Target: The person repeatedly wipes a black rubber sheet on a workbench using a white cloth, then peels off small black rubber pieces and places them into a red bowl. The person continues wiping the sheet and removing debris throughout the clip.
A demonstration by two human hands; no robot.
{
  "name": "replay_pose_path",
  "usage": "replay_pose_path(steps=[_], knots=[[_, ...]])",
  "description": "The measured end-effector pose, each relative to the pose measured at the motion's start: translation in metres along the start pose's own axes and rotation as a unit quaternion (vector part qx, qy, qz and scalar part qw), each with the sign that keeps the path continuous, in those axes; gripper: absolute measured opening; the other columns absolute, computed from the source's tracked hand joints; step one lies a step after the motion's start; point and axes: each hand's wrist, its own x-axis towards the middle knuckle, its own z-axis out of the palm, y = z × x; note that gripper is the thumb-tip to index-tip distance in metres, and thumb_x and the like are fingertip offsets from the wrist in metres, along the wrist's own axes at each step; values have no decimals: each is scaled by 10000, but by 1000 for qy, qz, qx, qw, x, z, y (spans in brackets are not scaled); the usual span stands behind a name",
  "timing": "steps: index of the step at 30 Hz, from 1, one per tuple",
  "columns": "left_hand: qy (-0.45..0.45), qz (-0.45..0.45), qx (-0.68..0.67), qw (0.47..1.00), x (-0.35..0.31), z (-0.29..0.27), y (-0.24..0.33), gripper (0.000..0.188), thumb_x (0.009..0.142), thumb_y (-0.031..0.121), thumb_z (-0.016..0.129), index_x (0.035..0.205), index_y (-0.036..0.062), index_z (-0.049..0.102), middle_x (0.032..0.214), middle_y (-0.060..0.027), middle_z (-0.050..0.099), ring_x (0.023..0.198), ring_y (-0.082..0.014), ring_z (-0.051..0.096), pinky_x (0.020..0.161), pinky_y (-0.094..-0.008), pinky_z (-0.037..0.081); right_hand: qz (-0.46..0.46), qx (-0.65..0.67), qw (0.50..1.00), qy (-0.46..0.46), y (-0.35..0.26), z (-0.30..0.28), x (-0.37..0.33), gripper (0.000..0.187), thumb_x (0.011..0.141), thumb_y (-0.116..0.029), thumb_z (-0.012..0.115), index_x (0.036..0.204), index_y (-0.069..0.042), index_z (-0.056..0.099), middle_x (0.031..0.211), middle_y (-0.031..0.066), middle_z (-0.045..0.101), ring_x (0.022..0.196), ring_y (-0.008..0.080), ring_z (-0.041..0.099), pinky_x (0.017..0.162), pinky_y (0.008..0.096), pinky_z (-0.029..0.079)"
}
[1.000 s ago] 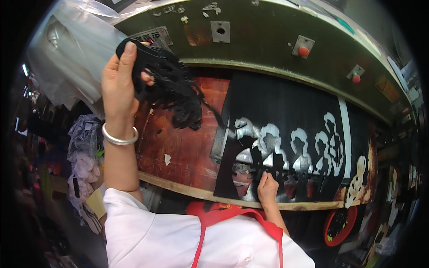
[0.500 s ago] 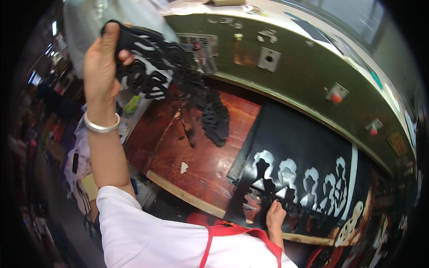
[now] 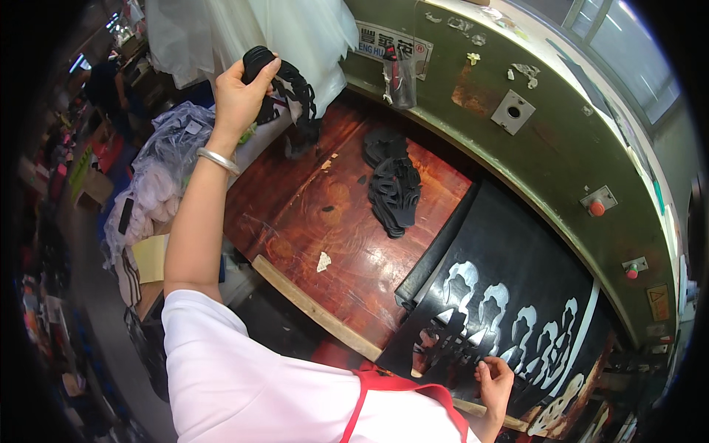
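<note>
My left hand (image 3: 244,92), with a silver bangle on its wrist, is raised at the upper left. It grips a black cut-out strip (image 3: 298,92) that hangs in curved, holed bands, partly blurred. My right hand (image 3: 495,380) is low at the right, fingers curled and closed at the black sheet's near part; whatever they pinch is hidden. That black sheet (image 3: 509,236) lies flat and has rows of shaped holes, through which a pale surface shows. A pile of black cut pieces (image 3: 394,184) rests on the red-brown wooden board (image 3: 325,236), between my hands.
A green machine beam (image 3: 461,96) with red buttons (image 3: 597,207) spans the far side. Translucent plastic bags (image 3: 199,37) hang beyond my left hand. A wooden edge strip (image 3: 317,306) borders the board. A pale perforated piece (image 3: 557,406) lies at the near right.
The view has shifted, with the bench appearing lower and further right. The black strip in my left hand has swung down into a narrower bundle. My right hand has moved right along the sheet.
</note>
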Motion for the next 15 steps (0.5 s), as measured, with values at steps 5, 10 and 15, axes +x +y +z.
replay_pose_path(steps=[5, 10, 15], knots=[[-17, 230, 170, 958, -56, 28, -32, 121, 833, 86, 711, 939, 33, 685, 818, -47, 670, 714, -144, 633, 617, -274, 499, 37, 14, 999, 6, -6, -3, -4, 161, 887, -86, 667, 979, 39, 627, 733, 51, 659, 620, 91, 610, 535, 223, 474], [-343, 313, 126, 877, -213, 70, -65, 289, 723, 5, 653, 1010, 45, 662, 952, -103, 661, 832, -263, 658, 714, -353, 546, 43, 27, 999, 2, 2, -16, -7, 147, 895, -70, 654, 987, 40, 622, 755, 56, 665, 641, 96, 617, 557, 228, 491], [-413, 285, 181, 846, -280, 66, -79, 290, 768, 69, 617, 1055, 30, 631, 1013, -83, 623, 868, -235, 621, 766, -330, 520, 21, 22, 999, 45, 21, -51, -11, 165, 929, -113, 637, 995, 35, 610, 747, 78, 653, 602, 109, 602, 521, 222, 473]])
